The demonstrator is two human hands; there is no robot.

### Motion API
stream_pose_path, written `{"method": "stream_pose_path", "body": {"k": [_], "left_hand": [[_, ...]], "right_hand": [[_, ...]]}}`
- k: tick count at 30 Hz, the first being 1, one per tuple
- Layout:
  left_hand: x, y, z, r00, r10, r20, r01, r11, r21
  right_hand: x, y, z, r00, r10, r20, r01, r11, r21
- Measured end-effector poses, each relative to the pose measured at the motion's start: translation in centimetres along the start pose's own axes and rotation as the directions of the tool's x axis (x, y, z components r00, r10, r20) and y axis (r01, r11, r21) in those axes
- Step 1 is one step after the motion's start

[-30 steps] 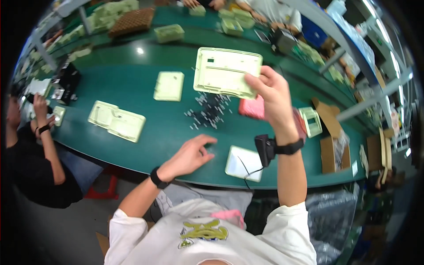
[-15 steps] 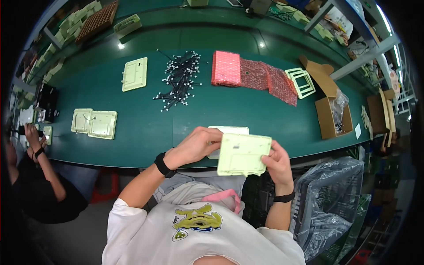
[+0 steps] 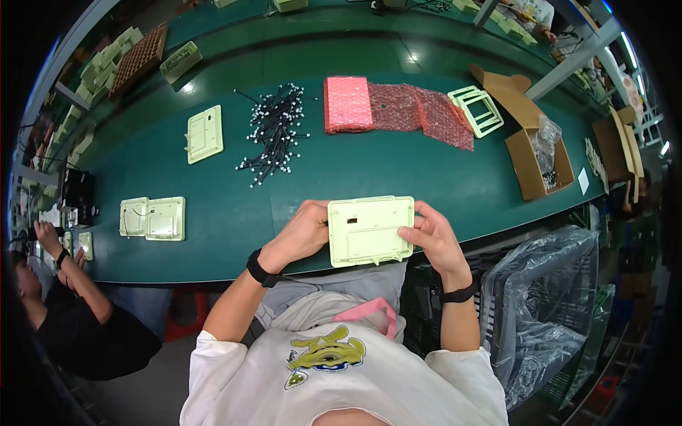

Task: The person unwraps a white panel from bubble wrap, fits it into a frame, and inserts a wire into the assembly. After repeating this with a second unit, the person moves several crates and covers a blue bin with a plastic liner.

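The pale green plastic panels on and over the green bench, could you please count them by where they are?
Held in both hands: 1
Lying alone by the black cables: 1
Lying as a pair at the left: 2
Total: 4

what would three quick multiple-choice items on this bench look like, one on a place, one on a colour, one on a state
1. Where does the pile of black cables lie?
A. inside the cardboard box
B. on the green table, between the lone pale green panel and the pink bubble-wrap stack
C. on the person's lap

2. What colour is the panel held in both hands?
A. pale green
B. bright red
C. black

3. How is that panel held?
A. lying flat on the table, untouched
B. in the left hand alone
C. lifted off the table, left hand on its left edge, right hand on its right edge

Answers:
1 B, the pile rests on the table with the lone panel to its left and the bubble wrap to its right.
2 A, its surface is pale green.
3 C, each hand has a grip on one side.
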State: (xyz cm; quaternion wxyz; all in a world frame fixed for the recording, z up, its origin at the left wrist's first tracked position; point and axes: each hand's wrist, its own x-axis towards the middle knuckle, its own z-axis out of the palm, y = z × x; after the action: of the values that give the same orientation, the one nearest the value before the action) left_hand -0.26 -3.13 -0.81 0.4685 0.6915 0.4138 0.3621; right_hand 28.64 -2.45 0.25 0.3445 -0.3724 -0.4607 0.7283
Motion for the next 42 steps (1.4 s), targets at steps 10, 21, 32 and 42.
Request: {"method": "stream_pose_path", "body": {"k": [10,21,32,42], "left_hand": [[-0.6,-1.4,-1.0,0.997,-0.074,0.011,0.074,0.997,-0.035],[-3.9,-0.6,-0.4,0.997,-0.010,0.074,-0.029,0.856,0.516],[-3.0,-1.0,0.9,1.000,-0.002,0.000,0.001,0.812,0.584],[-2.8,-1.3,1.7,0.999,0.037,-0.026,-0.015,0.812,0.583]], "right_hand": [[1.1,0.8,-0.2,0.997,0.073,-0.006,-0.073,0.997,-0.034],[2.6,-0.6,1.0,0.961,0.179,-0.211,-0.272,0.760,-0.590],[2.1,-0.5,1.2,0.944,-0.131,0.304,0.323,0.167,-0.932],[3.6,-1.6,0.3,0.940,-0.056,0.336,0.340,0.110,-0.934]]}}
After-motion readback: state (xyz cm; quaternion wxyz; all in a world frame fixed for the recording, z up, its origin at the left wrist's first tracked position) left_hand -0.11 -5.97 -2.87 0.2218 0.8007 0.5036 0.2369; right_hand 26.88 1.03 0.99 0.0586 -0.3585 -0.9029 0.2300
